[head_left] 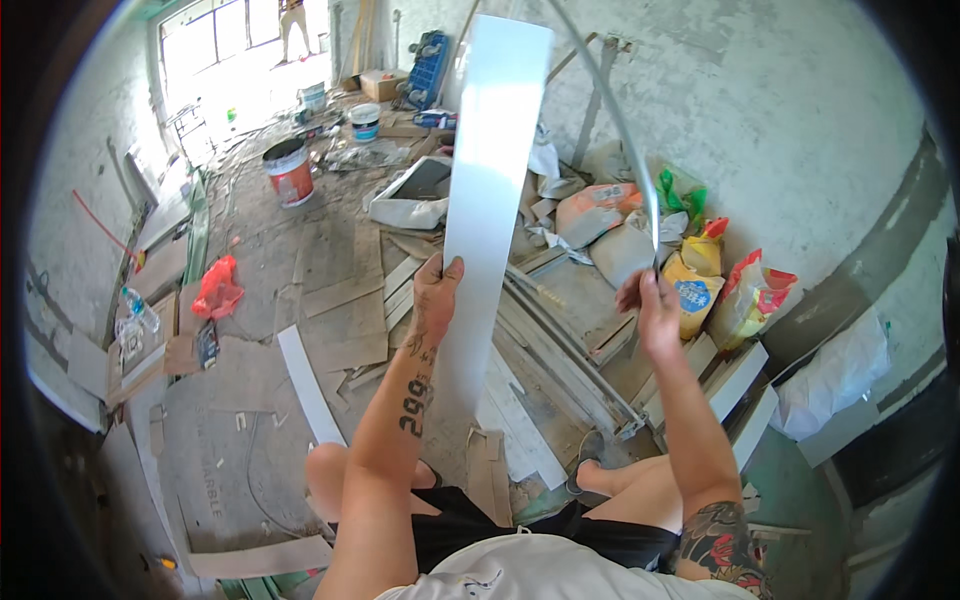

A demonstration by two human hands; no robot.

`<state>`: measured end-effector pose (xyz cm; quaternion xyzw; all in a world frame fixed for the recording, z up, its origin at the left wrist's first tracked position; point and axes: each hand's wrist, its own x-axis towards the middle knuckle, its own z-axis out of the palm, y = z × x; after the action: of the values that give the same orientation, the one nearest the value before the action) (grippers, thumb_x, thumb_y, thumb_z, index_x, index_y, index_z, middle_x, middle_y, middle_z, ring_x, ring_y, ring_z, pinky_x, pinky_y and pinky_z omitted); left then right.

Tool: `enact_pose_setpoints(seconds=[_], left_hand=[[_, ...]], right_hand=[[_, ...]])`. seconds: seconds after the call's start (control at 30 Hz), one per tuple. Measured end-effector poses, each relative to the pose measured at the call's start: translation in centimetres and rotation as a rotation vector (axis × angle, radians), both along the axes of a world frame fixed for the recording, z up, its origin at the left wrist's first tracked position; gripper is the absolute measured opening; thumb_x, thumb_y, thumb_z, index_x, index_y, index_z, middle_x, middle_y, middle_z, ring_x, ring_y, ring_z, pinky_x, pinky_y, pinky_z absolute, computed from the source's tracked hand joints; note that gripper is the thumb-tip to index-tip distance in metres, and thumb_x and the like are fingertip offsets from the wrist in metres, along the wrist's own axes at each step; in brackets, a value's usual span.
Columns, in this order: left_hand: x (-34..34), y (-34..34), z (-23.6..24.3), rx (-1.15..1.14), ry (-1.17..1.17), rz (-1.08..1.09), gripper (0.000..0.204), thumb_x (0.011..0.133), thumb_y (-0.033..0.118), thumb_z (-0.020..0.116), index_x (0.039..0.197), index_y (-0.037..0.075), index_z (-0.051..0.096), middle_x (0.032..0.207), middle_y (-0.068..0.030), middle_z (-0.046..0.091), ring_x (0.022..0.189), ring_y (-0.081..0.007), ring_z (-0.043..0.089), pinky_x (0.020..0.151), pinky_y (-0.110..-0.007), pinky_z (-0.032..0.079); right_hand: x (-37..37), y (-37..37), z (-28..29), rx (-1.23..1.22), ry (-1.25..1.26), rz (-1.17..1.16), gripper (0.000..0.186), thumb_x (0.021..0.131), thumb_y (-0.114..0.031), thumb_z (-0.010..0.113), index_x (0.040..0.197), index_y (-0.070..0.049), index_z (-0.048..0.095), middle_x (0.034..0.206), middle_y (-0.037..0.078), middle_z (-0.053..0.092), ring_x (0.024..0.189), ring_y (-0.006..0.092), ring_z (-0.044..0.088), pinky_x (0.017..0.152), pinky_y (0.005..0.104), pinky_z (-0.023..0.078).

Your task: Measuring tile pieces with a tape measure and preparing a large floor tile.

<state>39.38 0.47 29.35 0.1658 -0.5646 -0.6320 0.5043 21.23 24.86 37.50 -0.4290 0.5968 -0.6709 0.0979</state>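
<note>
A long flat white panel point(500, 150) stands almost upright in front of me, its top leaning a little to the right. My left hand point(437, 298) grips its left edge, thumb on the face and fingers behind. On the right, my right hand point(655, 312) is closed round the lower end of a long, thin, grey strip point(612, 95). That strip bows up and to the left, past the upper edge of the picture. Panel and strip are apart where both show. What the strip is made of, I cannot tell.
Long metal rails point(575, 345) and white board offcuts point(520, 435) lie by my feet. Filled sacks point(693, 290) line the right wall. Further off stand a red bucket point(288, 175) and a white bucket point(365, 124). A red plastic bag point(217, 288) lies left; another person point(293, 25) stands far back.
</note>
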Motion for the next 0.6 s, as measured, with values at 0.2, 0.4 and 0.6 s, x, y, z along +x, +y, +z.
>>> enact_pose_setpoints(seconds=[0.2,0.4,0.6], left_hand=[[1.5,-0.9,0.3,-0.379,-0.428,-0.036,0.031,0.083,0.018,0.063,0.067,0.001,0.041,0.061,-0.0016,0.034,0.06,-0.0097,0.031,0.051,-0.028,0.033],[2.1,-1.2,0.5,-0.583,-0.66,-0.292,0.029,0.082,0.021,0.063,0.073,-0.003,0.049,0.061,-0.0071,0.042,0.059,-0.0129,0.037,0.054,-0.031,0.037],[2.7,-3.4,-4.0,-0.693,-0.907,-0.586,0.031,0.083,0.028,0.058,0.081,-0.003,0.058,0.065,-0.0131,0.053,0.06,-0.0178,0.047,0.058,-0.035,0.041]], right_hand=[[-0.3,1.6,13.6,0.129,0.531,-0.464,0.023,0.092,-0.02,0.05,0.089,0.001,0.058,0.066,0.005,0.053,0.059,0.0103,0.05,0.056,0.0258,0.041],[-8.1,3.5,9.6,0.188,0.701,-0.506,0.025,0.092,-0.02,0.048,0.099,0.002,0.059,0.079,0.013,0.063,0.072,0.0185,0.058,0.068,0.0304,0.045],[-7.5,7.7,-0.9,0.456,0.194,-0.354,0.035,0.096,-0.024,0.041,0.117,0.0,0.055,0.093,-0.001,0.057,0.082,0.0067,0.049,0.075,0.0222,0.042]])
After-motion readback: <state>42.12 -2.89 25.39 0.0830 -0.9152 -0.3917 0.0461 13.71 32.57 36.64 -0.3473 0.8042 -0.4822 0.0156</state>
